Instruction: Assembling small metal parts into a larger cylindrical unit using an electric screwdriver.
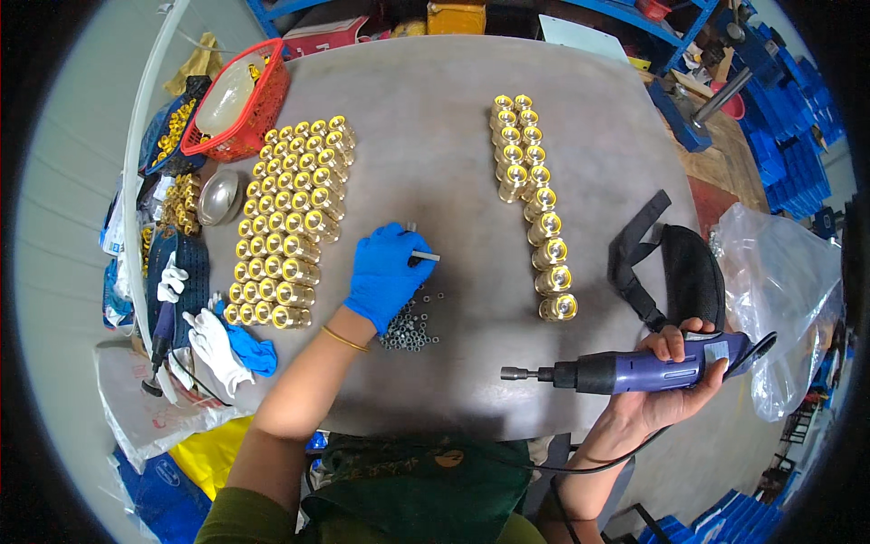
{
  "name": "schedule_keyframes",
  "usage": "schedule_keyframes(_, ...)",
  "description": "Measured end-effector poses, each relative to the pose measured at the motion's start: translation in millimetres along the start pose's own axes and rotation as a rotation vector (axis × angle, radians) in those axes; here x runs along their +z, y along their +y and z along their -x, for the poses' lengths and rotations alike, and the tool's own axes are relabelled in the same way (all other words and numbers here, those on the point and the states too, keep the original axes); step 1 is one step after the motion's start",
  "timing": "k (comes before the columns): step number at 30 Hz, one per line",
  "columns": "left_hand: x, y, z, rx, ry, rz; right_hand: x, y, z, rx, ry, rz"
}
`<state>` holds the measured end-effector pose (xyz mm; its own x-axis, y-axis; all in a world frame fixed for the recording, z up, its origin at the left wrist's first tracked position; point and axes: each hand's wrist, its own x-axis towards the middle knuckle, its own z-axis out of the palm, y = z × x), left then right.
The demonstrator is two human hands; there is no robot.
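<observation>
My left hand (388, 269), in a blue glove, is closed around a short grey metal rod (426, 257) over the middle of the table. A second small grey tip pokes out by the fingers; what it belongs to is hidden. Beside the wrist lies a pile of small metal nuts (410, 332). My bare right hand (675, 381) grips a purple electric screwdriver (657, 367), held level with its socket bit pointing left. Brass cylindrical fittings (294, 269) stand upright in several rows left of my gloved hand. More brass fittings (548, 254) form a narrower column to the right.
At the far left sits a red basket (260, 109) near a metal bowl (219, 198). White gloves (217, 349) lie at the left edge. A black pouch with a strap (691, 272) and a clear plastic bag (770, 290) are on the right. The screwdriver's cord (625, 461) trails toward my lap.
</observation>
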<state>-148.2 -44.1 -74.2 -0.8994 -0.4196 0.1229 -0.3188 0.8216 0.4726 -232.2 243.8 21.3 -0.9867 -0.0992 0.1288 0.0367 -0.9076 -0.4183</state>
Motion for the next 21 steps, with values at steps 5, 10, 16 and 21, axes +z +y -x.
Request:
schedule_keyframes(5, -1.6, -2.0, 0.7, 0.028, -0.034, -0.072, -1.5, -0.7, 0.2, 0.009, 0.007, -0.016)
schedule_keyframes(10, -15.5, 9.9, 2.7, 0.098, -0.018, -0.052, 2.6, 1.3, -1.4, -0.004, 0.043, -0.036)
schedule_keyframes(16, -17.4, 77.0, 65.9, -0.432, -0.423, 1.662, 1.9, 9.5, -8.1, -0.022, 0.075, -0.178)
schedule_keyframes(21, -11.6, 94.8, 90.9, -0.485, -0.518, 1.958, 2.6, 13.9, -5.7, -0.003, 0.134, -0.194)
